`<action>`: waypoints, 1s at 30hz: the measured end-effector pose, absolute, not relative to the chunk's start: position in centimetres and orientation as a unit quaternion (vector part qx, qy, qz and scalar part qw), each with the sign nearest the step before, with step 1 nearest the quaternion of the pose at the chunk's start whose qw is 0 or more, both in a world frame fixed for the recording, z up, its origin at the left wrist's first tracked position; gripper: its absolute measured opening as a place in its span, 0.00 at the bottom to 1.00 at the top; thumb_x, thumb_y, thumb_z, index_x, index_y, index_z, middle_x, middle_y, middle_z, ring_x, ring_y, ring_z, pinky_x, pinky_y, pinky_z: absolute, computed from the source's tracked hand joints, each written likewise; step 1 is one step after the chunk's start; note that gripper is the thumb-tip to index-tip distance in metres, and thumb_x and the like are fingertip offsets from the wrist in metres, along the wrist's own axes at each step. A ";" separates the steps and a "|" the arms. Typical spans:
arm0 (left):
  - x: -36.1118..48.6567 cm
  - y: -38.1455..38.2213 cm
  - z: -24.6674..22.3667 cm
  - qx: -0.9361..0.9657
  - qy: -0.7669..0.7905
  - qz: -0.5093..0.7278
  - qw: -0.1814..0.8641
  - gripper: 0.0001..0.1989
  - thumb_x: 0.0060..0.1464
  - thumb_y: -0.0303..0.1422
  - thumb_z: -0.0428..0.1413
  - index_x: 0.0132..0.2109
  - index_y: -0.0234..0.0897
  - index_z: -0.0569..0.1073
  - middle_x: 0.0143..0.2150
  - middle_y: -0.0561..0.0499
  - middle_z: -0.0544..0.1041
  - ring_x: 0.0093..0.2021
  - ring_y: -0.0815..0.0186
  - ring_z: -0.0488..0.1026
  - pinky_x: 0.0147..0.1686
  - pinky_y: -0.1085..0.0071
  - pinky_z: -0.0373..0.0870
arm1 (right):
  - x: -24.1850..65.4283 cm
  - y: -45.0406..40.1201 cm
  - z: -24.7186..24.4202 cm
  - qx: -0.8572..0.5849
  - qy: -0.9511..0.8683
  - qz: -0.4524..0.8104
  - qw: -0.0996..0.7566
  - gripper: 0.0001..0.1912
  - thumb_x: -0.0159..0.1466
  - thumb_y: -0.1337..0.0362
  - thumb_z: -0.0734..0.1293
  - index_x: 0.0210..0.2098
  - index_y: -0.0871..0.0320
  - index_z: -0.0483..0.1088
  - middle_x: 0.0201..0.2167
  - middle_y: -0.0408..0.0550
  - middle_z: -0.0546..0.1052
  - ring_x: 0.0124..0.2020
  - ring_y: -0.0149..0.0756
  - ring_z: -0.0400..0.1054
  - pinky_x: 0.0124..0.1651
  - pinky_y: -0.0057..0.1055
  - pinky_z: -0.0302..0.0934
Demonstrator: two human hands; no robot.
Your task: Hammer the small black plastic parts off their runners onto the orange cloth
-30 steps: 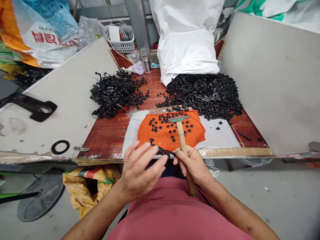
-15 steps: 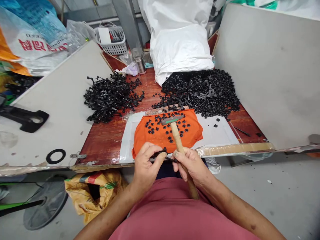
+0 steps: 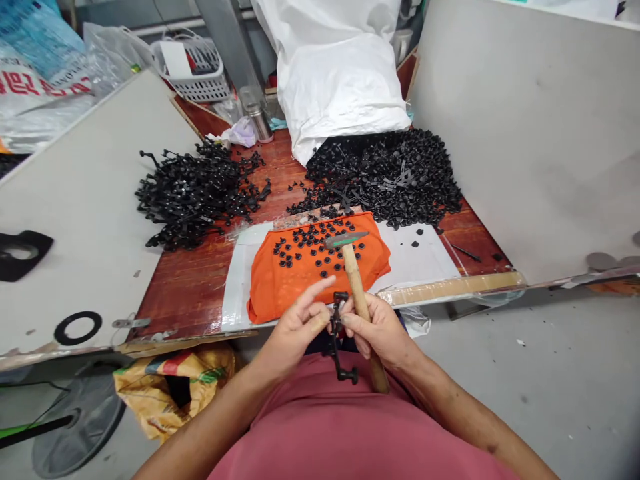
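Note:
Between both hands, just in front of the table edge, hangs a black plastic strip point(image 3: 336, 347) with knobbed ends. My left hand point(image 3: 305, 323) pinches its upper part between thumb and bent fingers, the index finger stretched out. The thumb and fingertips of my right hand point(image 3: 375, 327) touch the strip too, while that hand also holds a hammer point(image 3: 356, 283) by its wooden handle. The hammer's head lies over an orange cloth point(image 3: 270, 287). Many small black plugs point(image 3: 324, 274) stand on the cloth, mostly upright.
A pile of black strips point(image 3: 185, 193) lies at the left, a heap of black plugs point(image 3: 400, 177) at the right back. Behind stand a white sack point(image 3: 345, 80), a metal bottle point(image 3: 260, 125) and a grey basket point(image 3: 200, 83). Grey panels flank the red table point(image 3: 185, 287).
The black strip has turned from roughly level to hanging downward between the hands. My left index finger has stretched out. The camera view has shifted right, and the hammer remains in my right hand.

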State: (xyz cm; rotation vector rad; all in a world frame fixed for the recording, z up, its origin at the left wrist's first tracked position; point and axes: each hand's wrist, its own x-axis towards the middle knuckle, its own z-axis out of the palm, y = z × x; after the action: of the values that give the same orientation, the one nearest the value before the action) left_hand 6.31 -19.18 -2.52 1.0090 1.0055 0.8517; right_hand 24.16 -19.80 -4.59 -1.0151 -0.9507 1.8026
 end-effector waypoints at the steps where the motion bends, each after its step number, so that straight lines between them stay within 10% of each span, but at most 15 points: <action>1: 6.5 -19.5 -2.7 0.494 0.463 0.360 0.642 0.27 0.63 0.40 0.59 0.66 0.44 0.67 0.30 0.56 0.72 0.33 0.69 0.71 0.40 0.71 0.70 | 24.0 -19.9 -4.6 -0.409 -0.375 0.715 0.425 0.17 0.61 0.51 0.74 0.35 0.56 0.67 0.18 0.32 0.70 0.09 0.21 0.54 0.11 0.19 0.49; 9: 7.2 -23.1 -5.5 0.549 0.426 0.240 0.678 0.26 0.70 0.45 0.47 0.70 0.42 0.61 0.41 0.49 0.79 0.37 0.65 0.77 0.43 0.67 0.75 | 22.9 -21.8 -4.9 -0.422 -0.314 0.712 0.465 0.11 0.64 0.55 0.70 0.38 0.54 0.66 0.17 0.30 0.67 0.10 0.23 0.53 0.13 0.21 0.53; 13: 4.6 -22.3 -7.8 0.719 0.476 0.132 0.489 0.18 0.70 0.37 0.46 0.52 0.40 0.80 0.49 0.45 0.81 0.52 0.59 0.76 0.57 0.60 0.71 | 25.4 -22.4 -4.5 -0.453 -0.305 0.646 0.533 0.10 0.65 0.58 0.71 0.42 0.52 0.67 0.22 0.33 0.70 0.11 0.22 0.55 0.14 0.21 0.50; 17: 4.5 -20.4 -11.4 0.811 0.475 0.046 0.338 0.21 0.65 0.29 0.49 0.63 0.37 0.74 0.62 0.39 0.76 0.61 0.55 0.73 0.63 0.55 0.68 | 28.8 -23.5 -3.9 -0.494 -0.341 0.576 0.556 0.09 0.68 0.58 0.70 0.44 0.52 0.69 0.22 0.34 0.70 0.13 0.23 0.57 0.15 0.22 0.53; 30: 1.7 -20.6 -12.9 0.931 0.314 -0.072 0.174 0.25 0.66 0.25 0.50 0.64 0.53 0.73 0.58 0.45 0.77 0.58 0.57 0.72 0.56 0.60 0.69 | 30.7 -25.1 -6.5 -0.572 -0.367 0.522 0.516 0.10 0.68 0.56 0.70 0.44 0.55 0.70 0.24 0.36 0.71 0.14 0.24 0.59 0.16 0.23 0.53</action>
State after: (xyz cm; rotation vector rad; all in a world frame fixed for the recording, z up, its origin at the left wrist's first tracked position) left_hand 1.73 -20.60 -12.95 2.6386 0.8889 -0.2053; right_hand 30.66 -25.08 -6.50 -1.3733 -0.8803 1.2524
